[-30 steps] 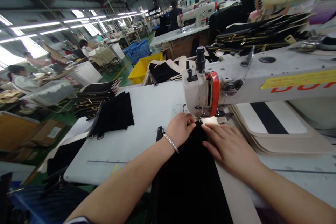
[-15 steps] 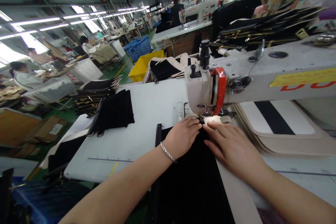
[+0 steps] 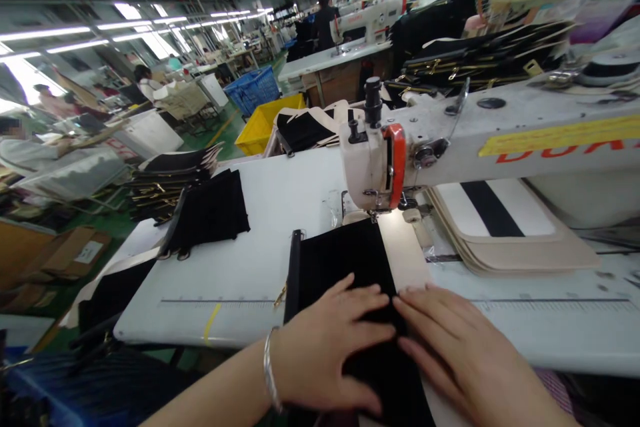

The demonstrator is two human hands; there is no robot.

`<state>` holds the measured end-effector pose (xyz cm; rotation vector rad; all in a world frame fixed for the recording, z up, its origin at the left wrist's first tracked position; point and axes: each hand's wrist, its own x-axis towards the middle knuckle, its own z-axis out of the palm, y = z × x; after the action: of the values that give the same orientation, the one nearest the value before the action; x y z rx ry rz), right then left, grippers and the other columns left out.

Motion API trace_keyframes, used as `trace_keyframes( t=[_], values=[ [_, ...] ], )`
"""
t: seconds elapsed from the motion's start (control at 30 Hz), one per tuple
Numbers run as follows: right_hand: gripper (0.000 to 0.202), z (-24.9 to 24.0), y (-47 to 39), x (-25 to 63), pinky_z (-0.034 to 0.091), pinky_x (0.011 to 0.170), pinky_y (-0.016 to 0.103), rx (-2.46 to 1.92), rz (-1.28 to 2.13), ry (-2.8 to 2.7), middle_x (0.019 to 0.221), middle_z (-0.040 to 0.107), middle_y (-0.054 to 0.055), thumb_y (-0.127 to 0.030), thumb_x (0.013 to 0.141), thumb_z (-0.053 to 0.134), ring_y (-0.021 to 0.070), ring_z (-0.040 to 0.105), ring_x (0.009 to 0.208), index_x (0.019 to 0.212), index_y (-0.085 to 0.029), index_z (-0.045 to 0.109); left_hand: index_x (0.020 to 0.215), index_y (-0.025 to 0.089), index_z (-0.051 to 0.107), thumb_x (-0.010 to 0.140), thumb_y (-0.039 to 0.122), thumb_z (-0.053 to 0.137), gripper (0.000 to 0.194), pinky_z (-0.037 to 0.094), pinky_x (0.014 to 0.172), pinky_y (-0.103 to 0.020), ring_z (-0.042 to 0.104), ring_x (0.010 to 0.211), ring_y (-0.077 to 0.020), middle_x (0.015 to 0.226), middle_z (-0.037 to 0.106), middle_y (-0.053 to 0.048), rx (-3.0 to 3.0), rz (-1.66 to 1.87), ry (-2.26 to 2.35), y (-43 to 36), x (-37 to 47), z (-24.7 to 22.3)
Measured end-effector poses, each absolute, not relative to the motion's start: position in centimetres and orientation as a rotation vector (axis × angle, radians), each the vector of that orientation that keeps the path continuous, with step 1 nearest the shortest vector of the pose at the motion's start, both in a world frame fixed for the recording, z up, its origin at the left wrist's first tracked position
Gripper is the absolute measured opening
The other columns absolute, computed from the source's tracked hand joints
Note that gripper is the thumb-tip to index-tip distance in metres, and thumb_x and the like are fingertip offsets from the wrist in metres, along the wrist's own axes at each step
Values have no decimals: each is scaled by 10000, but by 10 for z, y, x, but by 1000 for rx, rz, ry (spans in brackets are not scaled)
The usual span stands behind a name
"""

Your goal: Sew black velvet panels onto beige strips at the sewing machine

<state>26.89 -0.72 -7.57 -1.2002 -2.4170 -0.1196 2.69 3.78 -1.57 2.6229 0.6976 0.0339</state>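
The black panel (image 3: 340, 253) lies on the white surface (image 3: 273, 207), its far end at the sewing machine (image 3: 367, 173). The left hand (image 3: 333, 347) rests over it, the right hand (image 3: 465, 353) on the beige strip (image 3: 406, 250), each grip open, grasping nothing. Guiding for stitching seems the step; next probably calls for keeping edges even. Contact under the machine is not clear.

Above the middle of the frame, a yellow crate (image 3: 263, 127) stands near a blue basket (image 3: 253, 91), with a second sewing machine (image 3: 373, 20) to their right. Strip lights (image 3: 45, 34) cross the upper left; toward the left edge, dimly seen, is probably a cardboard box (image 3: 74, 248).
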Motion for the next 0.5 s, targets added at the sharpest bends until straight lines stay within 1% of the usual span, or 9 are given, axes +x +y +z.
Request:
trace_keyframes(
  t=[0.03, 0.07, 0.13, 0.2, 0.27, 0.33, 0.4, 0.5],
  values=[
    [445, -76, -23, 272, 517, 947, 405, -1150, -167, -2434, 1307, 581, 49, -394, 911, 523, 227, 541, 1182, 1301, -181, 549, 1394, 241, 449, 843, 433, 639, 614, 145, 1205, -515, 271, 1438, -251, 1533, 341, -81, 2615, -17, 670, 21, 23, -13],
    [460, -75, -36, 274, 541, 912, 392, -1101, -218, -2456, 1301, 587, 53, -414, 897, 530, 231, 553, 1176, 1283, -166, 566, 1412, 251, 424, 846, 362, 634, 613, 129, 1207, -518, 242, 1449, -248, 1548, 311, -72, 2616, -60, 669, 8, 19, -11],
    [501, -73, -54, 278, 583, 825, 383, -1011, -316, -2510, 1282, 600, 63, -480, 873, 528, 244, 581, 1145, 1237, -143, 602, 1431, 260, 396, 856, 205, 569, 603, 114, 1211, -514, 195, 1464, -235, 1560, 286, -54, 2635, -110, 691, -10, 15, -12],
    [522, -70, -62, 280, 605, 753, 383, -941, -391, -2576, 1270, 605, 70, -505, 859, 514, 255, 605, 1113, 1211, -134, 619, 1439, 259, 383, 839, 136, 522, 629, 103, 1212, -514, 168, 1470, -231, 1565, 275, -49, 2655, -129, 682, -17, 14, -15],
    [482, -67, -63, 281, 610, 725, 381, -904, -440, -2622, 1253, 615, 77, -446, 865, 484, 257, 621, 1087, 1203, -132, 624, 1443, 259, 376, 815, 122, 517, 658, 96, 1212, -515, 156, 1473, -234, 1570, 263, -49, 2666, -134, 676, -16, 13, -18],
    [420, -65, -62, 280, 606, 727, 373, -907, -468, -2627, 1211, 640, 76, -327, 870, 424, 244, 637, 1059, 1183, -141, 634, 1438, 265, 382, 798, 119, 517, 671, 97, 1213, -511, 160, 1472, -233, 1570, 264, -47, 2667, -133, 679, -13, 13, -18],
    [408, -64, -62, 280, 601, 724, 360, -919, -466, -2601, 1158, 669, 54, -223, 860, 368, 223, 654, 1022, 1154, -173, 646, 1427, 272, 399, 794, 117, 512, 662, 95, 1214, -506, 170, 1470, -226, 1564, 280, -39, 2662, -129, 685, -11, 12, -16],
    [405, -64, -63, 282, 589, 718, 340, -924, -427, -2554, 1105, 693, 6, -155, 868, 352, 197, 673, 961, 1126, -222, 657, 1397, 281, 443, 803, 127, 513, 618, 89, 1215, -505, 192, 1465, -223, 1546, 322, -30, 2642, -121, 689, -10, 11, -10]
  ],
)
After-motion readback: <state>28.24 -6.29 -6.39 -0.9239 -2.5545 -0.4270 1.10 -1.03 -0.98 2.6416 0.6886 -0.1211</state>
